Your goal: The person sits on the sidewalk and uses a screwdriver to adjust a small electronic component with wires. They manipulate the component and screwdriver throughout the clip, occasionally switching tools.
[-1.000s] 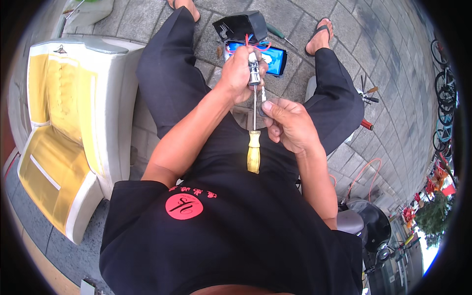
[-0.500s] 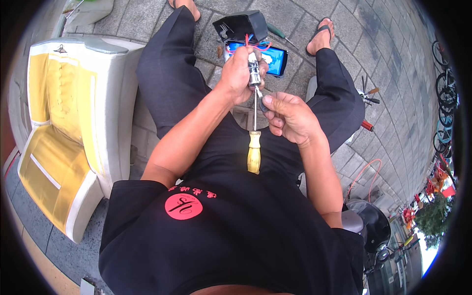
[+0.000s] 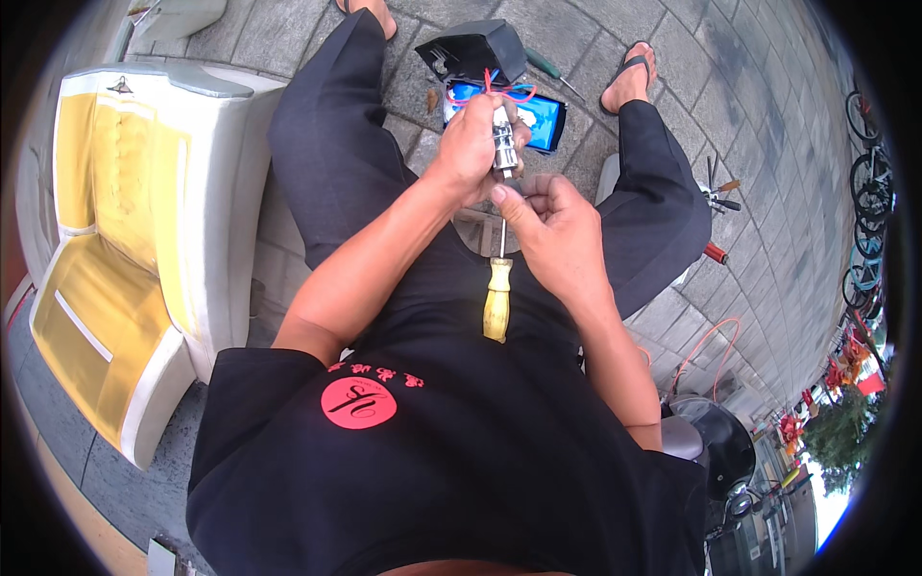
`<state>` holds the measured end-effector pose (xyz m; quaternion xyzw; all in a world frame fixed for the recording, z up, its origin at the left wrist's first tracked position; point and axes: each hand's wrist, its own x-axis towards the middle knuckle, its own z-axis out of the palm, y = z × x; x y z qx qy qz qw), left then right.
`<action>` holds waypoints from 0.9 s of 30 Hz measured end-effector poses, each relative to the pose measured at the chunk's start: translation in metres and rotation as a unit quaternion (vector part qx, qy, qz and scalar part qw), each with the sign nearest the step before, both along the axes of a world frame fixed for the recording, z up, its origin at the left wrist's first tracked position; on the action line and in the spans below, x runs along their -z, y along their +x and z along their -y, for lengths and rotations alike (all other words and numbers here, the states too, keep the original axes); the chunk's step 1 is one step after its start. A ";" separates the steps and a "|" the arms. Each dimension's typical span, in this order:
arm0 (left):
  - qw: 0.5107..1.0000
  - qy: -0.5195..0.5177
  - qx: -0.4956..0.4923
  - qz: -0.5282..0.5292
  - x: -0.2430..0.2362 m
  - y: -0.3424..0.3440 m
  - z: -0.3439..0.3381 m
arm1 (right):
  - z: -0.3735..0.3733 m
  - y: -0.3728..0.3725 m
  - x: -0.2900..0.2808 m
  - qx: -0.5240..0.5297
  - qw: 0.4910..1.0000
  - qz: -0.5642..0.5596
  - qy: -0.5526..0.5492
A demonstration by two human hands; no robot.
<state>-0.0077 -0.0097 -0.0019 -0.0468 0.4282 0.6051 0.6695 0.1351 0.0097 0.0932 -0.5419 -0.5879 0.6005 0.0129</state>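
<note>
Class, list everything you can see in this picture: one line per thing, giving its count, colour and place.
metal part: one, silver with red wires, in the left hand
screwdriver: one, yellow handle, tip at the metal part
blue tray: one, on the paving between the feet
black cover: one, beside the blue tray
seat: one, white and yellow, at the left
helmet: one, black, lower right
left hand: grips the metal part
right hand: pinches the screwdriver shaft

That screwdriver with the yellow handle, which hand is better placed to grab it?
Probably the right hand. Its fingers already sit by the shaft, just above the screwdriver handle. The left hand is closed around a small metal part with red wires, so it is busy.
</note>
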 end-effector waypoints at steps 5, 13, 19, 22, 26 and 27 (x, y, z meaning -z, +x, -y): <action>1.000 -0.012 -0.001 -0.017 -0.002 0.000 0.000 | 0.005 -0.006 -0.008 -0.172 0.945 0.118 0.250; 1.000 0.013 0.000 -0.006 0.008 0.000 0.001 | 0.012 -0.009 0.005 -0.165 0.930 0.073 0.320; 1.000 -0.001 0.002 -0.004 0.002 0.000 -0.001 | 0.005 -0.009 -0.002 -0.131 0.974 0.090 0.160; 1.000 -0.018 -0.001 -0.013 0.002 0.000 0.000 | -0.006 -0.011 -0.010 -0.159 0.973 0.118 0.117; 1.000 -0.015 0.001 -0.023 0.000 0.000 0.000 | -0.007 -0.009 -0.008 -0.160 0.972 0.115 0.129; 0.999 -0.019 0.000 -0.031 -0.001 0.002 0.000 | -0.005 -0.007 -0.005 -0.149 0.972 0.107 0.145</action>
